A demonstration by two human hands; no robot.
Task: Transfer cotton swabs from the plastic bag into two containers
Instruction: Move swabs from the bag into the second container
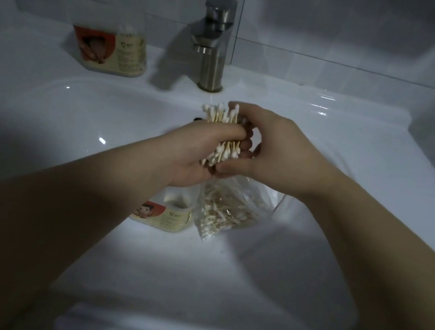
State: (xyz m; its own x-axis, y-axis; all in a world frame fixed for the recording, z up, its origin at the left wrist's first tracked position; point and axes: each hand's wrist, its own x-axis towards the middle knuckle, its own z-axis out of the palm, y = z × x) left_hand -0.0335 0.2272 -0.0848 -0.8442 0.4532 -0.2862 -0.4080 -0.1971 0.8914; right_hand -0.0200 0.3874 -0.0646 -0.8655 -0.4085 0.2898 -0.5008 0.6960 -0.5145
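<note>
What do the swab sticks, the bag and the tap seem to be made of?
The swab sticks: pale tan, matte, probably wood or bamboo, tipped with white cotton. The bag: clear, crinkled, shiny, likely thin plastic film. The tap: grey brushed sheen, likely metal.

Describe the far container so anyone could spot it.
Find the metal tap behind the basin. Left of it, on the back ledge, stands the container with a red-and-cream label. Its twin sits down in the basin beside the bag.
</note>
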